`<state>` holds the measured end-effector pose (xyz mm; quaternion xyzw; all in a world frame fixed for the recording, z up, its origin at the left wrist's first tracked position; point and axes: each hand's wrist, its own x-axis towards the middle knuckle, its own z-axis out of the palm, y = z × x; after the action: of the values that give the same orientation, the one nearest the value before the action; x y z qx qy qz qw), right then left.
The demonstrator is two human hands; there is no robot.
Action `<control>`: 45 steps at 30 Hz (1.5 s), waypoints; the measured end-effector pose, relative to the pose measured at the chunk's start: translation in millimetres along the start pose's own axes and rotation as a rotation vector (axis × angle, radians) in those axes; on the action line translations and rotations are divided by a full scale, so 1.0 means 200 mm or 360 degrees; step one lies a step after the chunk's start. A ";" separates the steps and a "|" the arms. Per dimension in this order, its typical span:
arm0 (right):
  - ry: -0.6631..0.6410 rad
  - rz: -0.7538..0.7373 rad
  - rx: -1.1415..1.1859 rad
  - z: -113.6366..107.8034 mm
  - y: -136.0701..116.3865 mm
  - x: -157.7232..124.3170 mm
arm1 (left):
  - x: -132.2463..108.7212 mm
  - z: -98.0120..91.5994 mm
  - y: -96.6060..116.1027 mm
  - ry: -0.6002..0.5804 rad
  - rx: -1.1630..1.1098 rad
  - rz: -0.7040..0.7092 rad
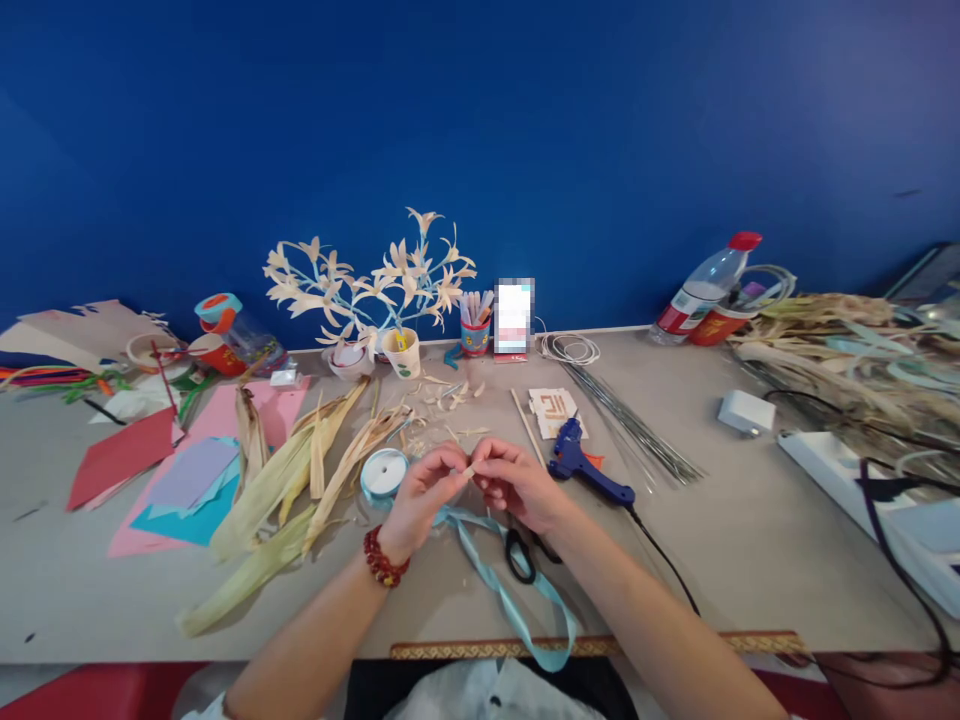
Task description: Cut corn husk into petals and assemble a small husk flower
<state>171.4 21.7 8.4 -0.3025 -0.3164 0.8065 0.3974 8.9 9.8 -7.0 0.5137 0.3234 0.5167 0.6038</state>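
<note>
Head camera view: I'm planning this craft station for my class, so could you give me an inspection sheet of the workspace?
Surface: grey tabletop, busy with materials.
Job's things: small pale strip, held; light-blue shiny ribbon looping to the front edge; black-handled scissors under the right forearm's side.
Clutter: pale yellow-green dried husks, coloured paper sheets, thin grey wires, red-capped clear plastic bottle.
Hands: left hand and right hand pinch the strip together.
Cables: black cord from the dark-blue glue gun; white coiled cable; white power strip.
Surroundings: plain blue wall; co-workers, nothing seen.
</note>
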 end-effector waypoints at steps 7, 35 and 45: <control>0.0002 -0.0032 0.0239 -0.03 0.00 0.01 | 0.02 -0.01 0.00 -0.0015 -0.0191 0.0014; 0.0001 -0.0027 0.0129 -0.02 0.03 0.01 | 0.00 -0.03 0.02 0.0053 -0.0073 -0.0118; 0.0143 -0.0340 -0.0130 -0.06 -0.07 -0.01 | -0.01 -0.02 -0.02 0.0044 -0.0026 -0.0197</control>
<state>187.8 30.6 11.0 -0.3189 -0.3612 0.7316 0.4824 5.1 9.0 -12.9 0.4807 0.3585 0.4881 0.6342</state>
